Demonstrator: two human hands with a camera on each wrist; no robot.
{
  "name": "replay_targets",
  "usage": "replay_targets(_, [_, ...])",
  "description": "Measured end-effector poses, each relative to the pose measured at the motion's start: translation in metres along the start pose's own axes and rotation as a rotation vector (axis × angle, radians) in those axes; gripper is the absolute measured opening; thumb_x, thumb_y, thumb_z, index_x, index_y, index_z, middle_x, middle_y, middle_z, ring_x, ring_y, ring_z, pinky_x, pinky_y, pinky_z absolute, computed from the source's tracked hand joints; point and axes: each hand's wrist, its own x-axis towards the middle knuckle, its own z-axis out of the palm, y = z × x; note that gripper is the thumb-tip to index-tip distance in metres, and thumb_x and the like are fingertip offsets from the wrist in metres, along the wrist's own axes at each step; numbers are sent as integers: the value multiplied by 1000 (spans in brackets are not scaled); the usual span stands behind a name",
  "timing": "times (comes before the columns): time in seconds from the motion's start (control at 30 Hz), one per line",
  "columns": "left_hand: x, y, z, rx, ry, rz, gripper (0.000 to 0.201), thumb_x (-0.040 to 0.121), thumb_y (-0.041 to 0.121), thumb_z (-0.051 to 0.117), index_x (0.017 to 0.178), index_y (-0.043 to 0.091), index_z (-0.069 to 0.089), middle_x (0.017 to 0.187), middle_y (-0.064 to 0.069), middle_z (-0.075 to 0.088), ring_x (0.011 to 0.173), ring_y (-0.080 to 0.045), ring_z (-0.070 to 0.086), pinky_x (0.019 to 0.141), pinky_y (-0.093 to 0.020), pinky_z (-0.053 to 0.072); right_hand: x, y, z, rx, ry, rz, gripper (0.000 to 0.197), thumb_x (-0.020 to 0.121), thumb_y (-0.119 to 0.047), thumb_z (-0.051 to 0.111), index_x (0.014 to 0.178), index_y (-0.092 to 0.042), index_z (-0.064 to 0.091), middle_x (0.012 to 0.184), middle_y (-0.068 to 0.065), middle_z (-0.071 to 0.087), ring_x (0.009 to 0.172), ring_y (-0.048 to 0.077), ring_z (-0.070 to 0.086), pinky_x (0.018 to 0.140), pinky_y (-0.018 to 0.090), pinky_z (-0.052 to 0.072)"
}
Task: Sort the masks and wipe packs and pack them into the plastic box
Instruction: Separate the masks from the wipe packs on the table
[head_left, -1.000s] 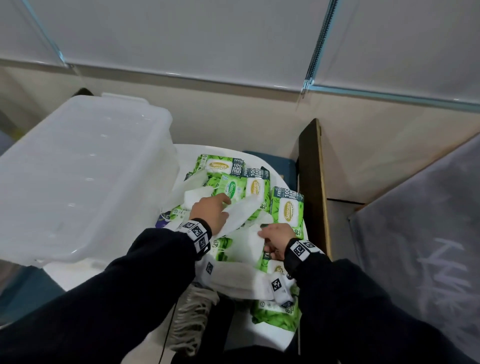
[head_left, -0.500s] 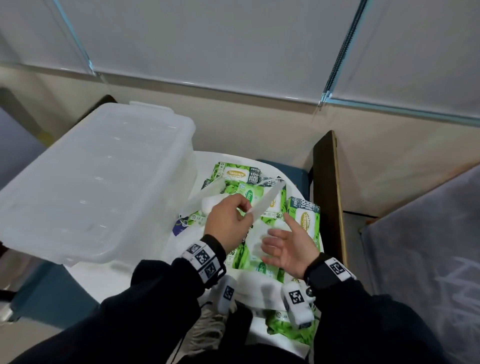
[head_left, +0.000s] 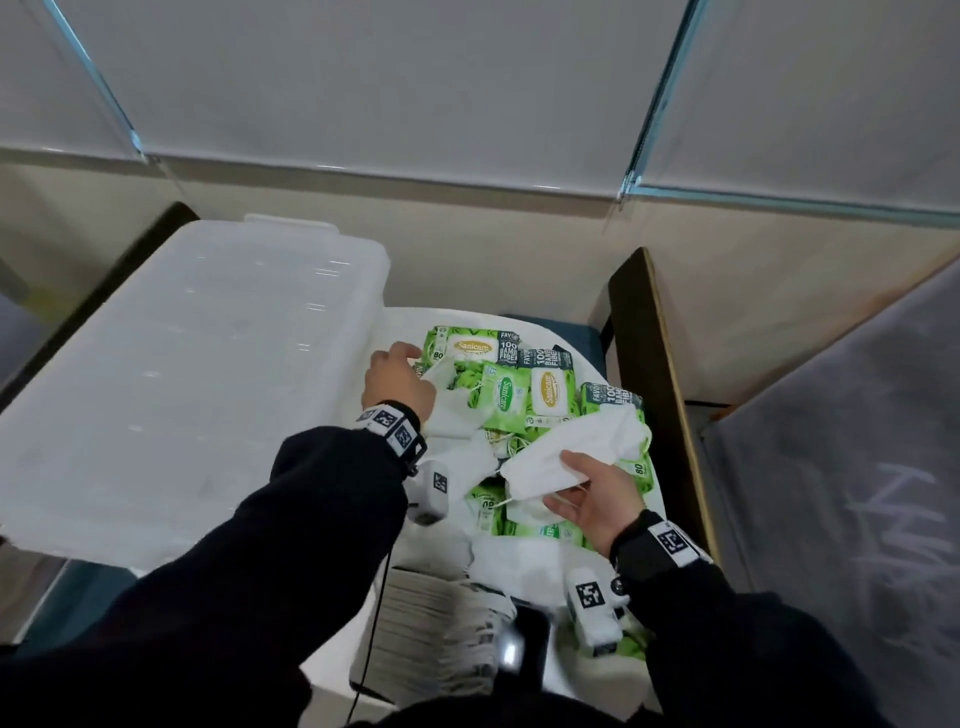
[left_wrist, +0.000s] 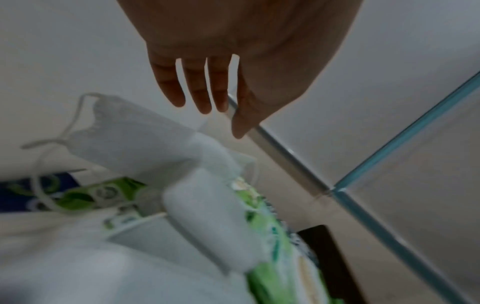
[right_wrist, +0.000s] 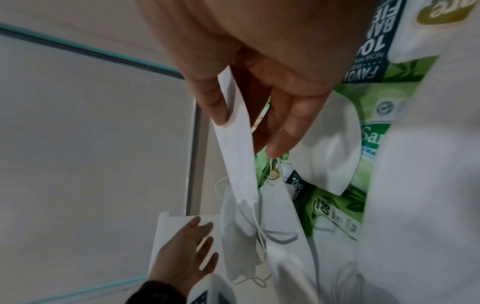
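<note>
On the white counter (head_left: 524, 325) beside the lidded plastic box (head_left: 182, 384), green wipe packs (head_left: 545, 387) and loose white masks lie jumbled together. The right hand (head_left: 597, 499) pinches 1 folded mask (head_left: 571, 457) between thumb and fingers, lifted just above the pile. The left hand (head_left: 397, 382) is empty, its fingers straight and spread, reaching over the far left of the heap next to the box wall.

The step in hand looks like gathering masks out of the mix. It would go best by picking each mask by its body rather than by an ear loop, since loops lie tangled among the packs and could drag neighbours along. Stacking masks flat in the right hand, folds aligned, would help them pack neatly later.

The box appears closed, so the lid likely needs lifting before anything goes in. Its inside is veiled by the cloudy plastic. Sleeves hide the near part of the pile, and the left wrist view is blurred.
</note>
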Motion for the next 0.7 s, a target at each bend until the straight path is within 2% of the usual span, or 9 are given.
replay_targets(0.1, [12, -17, 5, 160, -101, -68, 50, 85, 6, 55, 131, 26, 49, 131, -9, 47, 118, -33, 54, 101, -49, 48, -7, 9, 2, 18, 48, -2, 41, 92, -13, 75, 128, 0, 62, 110, 22, 69, 83, 35, 70, 60, 37, 61])
replay_targets(0.2, [8, -23, 9, 206, -173, -32, 46, 88, 8, 53, 132, 23, 49, 124, -12, 58, 105, -34, 62, 91, -42, 53, -12, 18, 1, 33, 35, -10, 28, 92, -12, 74, 117, -3, 65, 100, 18, 72, 77, 32, 69, 60, 37, 61])
replay_targets(0.27, [2, -19, 14, 202, -152, 15, 46, 90, 8, 52, 133, 24, 53, 119, -13, 64, 101, -34, 64, 85, -38, 54, -14, 23, -3, 53, 33, -16, 21, 93, -12, 72, 112, -6, 66, 98, 16, 72, 78, 32, 69, 63, 39, 62])
replay_targets(0.4, [-23, 1, 21, 94, -58, 160, 30, 92, 17, 57, 117, 30, 66, 110, -4, 73, 97, -30, 67, 84, -36, 56, -18, 34, -6, 79, 60, -7, 16, 95, -12, 70, 109, -9, 66, 98, 15, 69, 76, 30, 66, 68, 41, 62])
replay_targets(0.53, [-54, 2, 32, 133, -130, 312, 11, 95, 27, 60, 98, 35, 67, 95, 2, 74, 87, -24, 69, 77, -35, 58, -20, 38, -11, 83, 71, -12, 22, 94, -13, 71, 115, -7, 66, 102, 16, 70, 88, 33, 66, 67, 41, 62])
replay_targets(0.6, [-64, 2, 31, 97, -118, 349, 6, 95, 29, 62, 93, 34, 63, 98, 3, 72, 88, -22, 67, 79, -36, 57, -22, 37, -13, 91, 81, -10, 24, 95, -14, 71, 118, -7, 66, 104, 16, 70, 94, 34, 66, 70, 43, 62])
replay_targets(0.7, [-73, 9, 22, -98, -75, 403, 2, 94, 27, 65, 94, 28, 63, 105, 7, 69, 96, -16, 64, 85, -33, 52, -25, 35, -17, 144, 64, -14, 24, 98, -13, 67, 121, -6, 66, 109, 16, 72, 103, 37, 68, 79, 47, 61])
